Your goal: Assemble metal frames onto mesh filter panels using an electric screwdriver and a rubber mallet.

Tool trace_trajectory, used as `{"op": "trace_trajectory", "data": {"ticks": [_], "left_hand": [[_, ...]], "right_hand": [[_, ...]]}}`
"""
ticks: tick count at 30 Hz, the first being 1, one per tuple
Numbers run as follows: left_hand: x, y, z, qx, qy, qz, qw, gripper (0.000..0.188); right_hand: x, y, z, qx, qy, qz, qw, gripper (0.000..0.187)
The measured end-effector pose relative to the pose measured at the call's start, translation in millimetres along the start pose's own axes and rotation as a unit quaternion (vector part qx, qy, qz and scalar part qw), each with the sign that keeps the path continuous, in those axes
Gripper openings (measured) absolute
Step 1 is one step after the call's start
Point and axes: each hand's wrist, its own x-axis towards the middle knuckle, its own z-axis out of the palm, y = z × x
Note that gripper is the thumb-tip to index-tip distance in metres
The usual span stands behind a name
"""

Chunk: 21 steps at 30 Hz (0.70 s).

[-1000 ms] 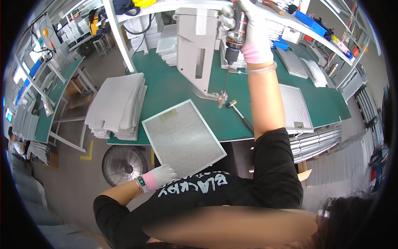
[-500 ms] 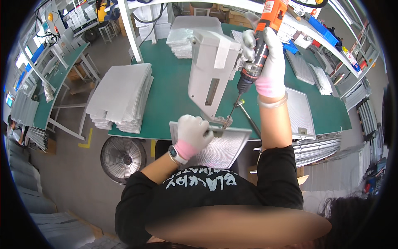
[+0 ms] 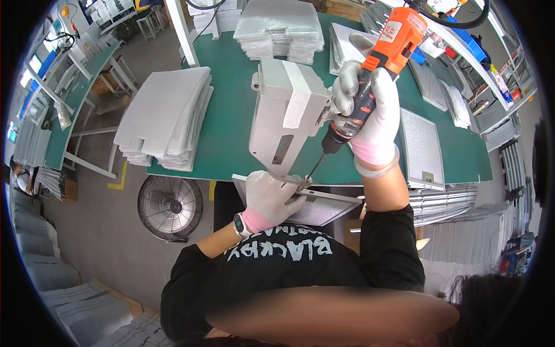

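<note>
Drawn nearer since earlier, the orange drill (image 3: 396, 46) is clasped in the right hand (image 3: 384, 113); beside the table (image 3: 225, 130), the mesh panel (image 3: 322, 211), gripped by the left hand (image 3: 267, 196), is best kept square to the bit (image 3: 316, 164)

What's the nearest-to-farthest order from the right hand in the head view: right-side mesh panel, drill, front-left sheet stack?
1. Drill: gripped in the right hand.
2. Right-side mesh panel: just right of that hand.
3. Front-left sheet stack: well to the left, on the green table.
</note>
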Motion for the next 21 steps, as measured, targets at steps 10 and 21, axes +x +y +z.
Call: {"op": "trace_trajectory", "data": {"ticks": [10,21], "left_hand": [[-7.4,-5.5,2.8,0.019,-0.027,0.002,0.999,0.027],[-6.6,-8.2,8.5,0.021,-0.055,0.007,0.998,0.029]], "right_hand": [[0.0,1.7,4.5,-0.042,-0.015,-0.004,0.999,0.063],[-32.5,29.4,-12.3,0.061,-0.03,0.05,0.996,0.05]]}}
